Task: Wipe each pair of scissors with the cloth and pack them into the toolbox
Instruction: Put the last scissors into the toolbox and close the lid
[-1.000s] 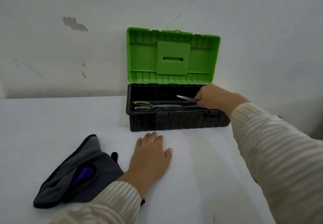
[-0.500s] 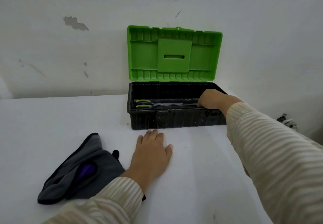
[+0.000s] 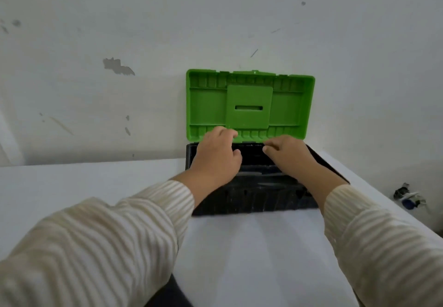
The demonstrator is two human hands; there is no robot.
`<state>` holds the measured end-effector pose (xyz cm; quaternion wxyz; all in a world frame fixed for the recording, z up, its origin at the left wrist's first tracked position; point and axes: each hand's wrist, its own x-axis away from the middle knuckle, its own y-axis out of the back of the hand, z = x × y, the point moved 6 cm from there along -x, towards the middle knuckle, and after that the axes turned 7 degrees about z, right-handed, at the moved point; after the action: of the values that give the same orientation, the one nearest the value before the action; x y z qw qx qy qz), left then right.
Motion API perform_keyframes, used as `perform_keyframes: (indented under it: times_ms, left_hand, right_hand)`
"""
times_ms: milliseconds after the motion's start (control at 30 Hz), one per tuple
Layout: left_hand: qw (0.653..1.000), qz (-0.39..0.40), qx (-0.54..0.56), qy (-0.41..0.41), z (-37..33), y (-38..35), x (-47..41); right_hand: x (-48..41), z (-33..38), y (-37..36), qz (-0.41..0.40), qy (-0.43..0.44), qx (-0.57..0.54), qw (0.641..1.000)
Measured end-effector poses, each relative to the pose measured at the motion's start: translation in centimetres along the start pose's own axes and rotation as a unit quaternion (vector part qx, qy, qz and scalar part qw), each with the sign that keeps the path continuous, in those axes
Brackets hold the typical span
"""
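Observation:
The toolbox stands against the wall with its black base (image 3: 251, 201) on the white table and its green lid (image 3: 287, 105) upright. Blurred scissor blades (image 3: 261, 175) lie along the bottom of the base; the handles are hidden under my left hand. My left hand (image 3: 217, 158) hovers over the left half of the box, its loosely curled fingertips at the lid's lower edge. Over the right half, my right hand (image 3: 288, 157) has relaxed fingers pointing left and holds nothing. A dark corner of the cloth (image 3: 167, 292) shows under my left sleeve.
The wall rises right behind the toolbox. The table's right edge (image 3: 383, 213) runs diagonally near my right arm, and a small dark and blue object (image 3: 407, 197) lies beyond it.
My right hand let go of the scissors inside the box. My left hand left the table, and both hands rose to the lid's lower edge. The view moved closer.

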<state>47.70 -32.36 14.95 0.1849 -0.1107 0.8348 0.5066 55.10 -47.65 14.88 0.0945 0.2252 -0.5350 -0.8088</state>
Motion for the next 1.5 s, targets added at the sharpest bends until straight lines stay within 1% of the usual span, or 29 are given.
perform_keyframes:
  times_ms: [200,333,433,533,633,733,833,900,1067,1133,1167,1233,1300,1333,1400,1500]
  left_hand:
    - [0.989,0.047,-0.12,0.074,4.7,2.9,-9.8]
    - [0.98,0.057,-0.161,0.106,6.4,5.8,-14.8]
    - [0.975,0.094,-0.168,0.114,6.7,6.7,-17.5]
    - [0.971,0.113,-0.177,0.116,6.3,7.0,-18.4]
    - [0.972,0.072,-0.197,0.103,5.5,7.5,-17.0]
    - [0.977,0.019,-0.195,0.084,3.9,8.3,-14.4]
    - [0.977,0.005,-0.196,0.079,1.9,8.6,-10.8]
    - [0.974,0.012,-0.215,0.071,0.6,8.2,-7.8]
    - [0.969,0.039,-0.229,0.082,-0.9,5.6,-0.8]
    - [0.967,0.063,-0.228,0.09,-1.0,3.9,1.9]
    - [0.966,0.08,-0.227,0.092,-0.9,2.9,3.2]
    - [0.963,0.127,-0.218,0.092,-0.7,0.9,5.6]
    - [0.953,0.186,-0.218,0.1,-0.3,-1.1,7.5]
    - [0.944,0.213,-0.225,0.11,-0.1,-1.6,8.1]
    - [0.935,0.237,-0.233,0.121,0.0,-2.1,8.4]
    - [0.93,0.245,-0.243,0.127,0.0,-1.9,8.0]
  right_hand:
    - [-9.4,1.0,2.0,-0.024,-0.012,0.005,1.0]
    - [-14.2,1.9,4.8,-0.044,-0.015,0.057,0.997]
    - [-16.9,1.3,6.0,0.004,-0.036,0.079,0.996]
    - [-17.9,0.9,6.6,0.063,-0.027,0.112,0.991]
    - [-16.8,1.0,7.9,0.073,-0.01,0.128,0.989]
    - [-14.0,1.3,9.5,0.049,0.008,0.154,0.987]
    - [-10.6,1.8,10.6,0.018,0.036,0.154,0.987]
    - [-8.3,2.0,10.7,0.013,0.053,0.133,0.99]
    - [-1.7,0.9,8.8,0.022,0.051,0.074,0.996]
    - [1.1,0.5,7.4,0.022,0.039,0.062,0.997]
    - [2.5,0.2,6.4,0.037,0.025,0.059,0.997]
    - [5.1,-0.6,3.5,0.098,-0.01,0.063,0.993]
    - [7.2,-1.1,0.6,0.164,-0.035,0.068,0.983]
    - [7.8,-1.3,-0.4,0.184,-0.044,0.064,0.98]
    - [8.2,-1.2,-1.0,0.191,-0.057,0.042,0.979]
    - [7.9,-0.8,-0.8,0.192,-0.068,0.021,0.979]
